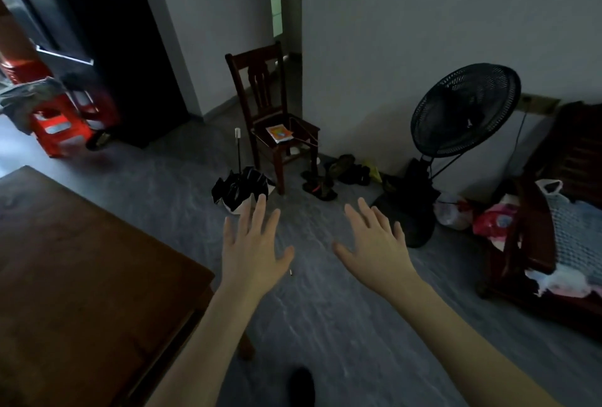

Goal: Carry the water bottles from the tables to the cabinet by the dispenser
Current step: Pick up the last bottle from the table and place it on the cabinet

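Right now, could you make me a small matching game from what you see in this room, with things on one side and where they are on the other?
Things:
1. wooden chair
2. black fan
3. wooden table
4. red stools

Places:
A. far left, by the dark doorway
B. near left, beside the left hand
C. at the wall corner, centre
D. right, against the wall

Pairs: 1-C, 2-D, 3-B, 4-A

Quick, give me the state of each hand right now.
Left hand: open, fingers spread, holding nothing, out over the floor.
Right hand: open, fingers spread, holding nothing, out over the floor.
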{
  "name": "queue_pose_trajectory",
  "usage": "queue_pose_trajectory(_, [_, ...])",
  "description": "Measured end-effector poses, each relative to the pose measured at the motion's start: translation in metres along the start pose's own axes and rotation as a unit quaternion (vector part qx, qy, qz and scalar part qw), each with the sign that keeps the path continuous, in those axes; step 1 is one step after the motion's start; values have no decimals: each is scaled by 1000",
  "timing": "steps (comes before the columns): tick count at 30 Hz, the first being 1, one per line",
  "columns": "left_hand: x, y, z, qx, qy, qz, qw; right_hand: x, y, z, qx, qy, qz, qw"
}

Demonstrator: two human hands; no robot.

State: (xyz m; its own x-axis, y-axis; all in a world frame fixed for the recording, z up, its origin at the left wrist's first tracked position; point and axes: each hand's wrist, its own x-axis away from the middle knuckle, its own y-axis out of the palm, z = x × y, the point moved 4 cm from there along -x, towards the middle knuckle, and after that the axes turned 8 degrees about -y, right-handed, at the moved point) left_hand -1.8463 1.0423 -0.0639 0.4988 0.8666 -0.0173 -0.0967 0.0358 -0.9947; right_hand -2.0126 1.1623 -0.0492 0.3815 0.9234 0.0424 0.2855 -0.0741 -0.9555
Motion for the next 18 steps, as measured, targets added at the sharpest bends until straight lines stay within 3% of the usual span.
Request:
queue_pose_trajectory(11, [-218, 4, -8, 17, -12, 25, 999, -237, -25, 4, 29, -26, -20, 999])
queue_pose_trajectory(18, [-323, -10, -59, 13, -68, 62, 996, -369, -29, -28, 21, -84, -15, 996])
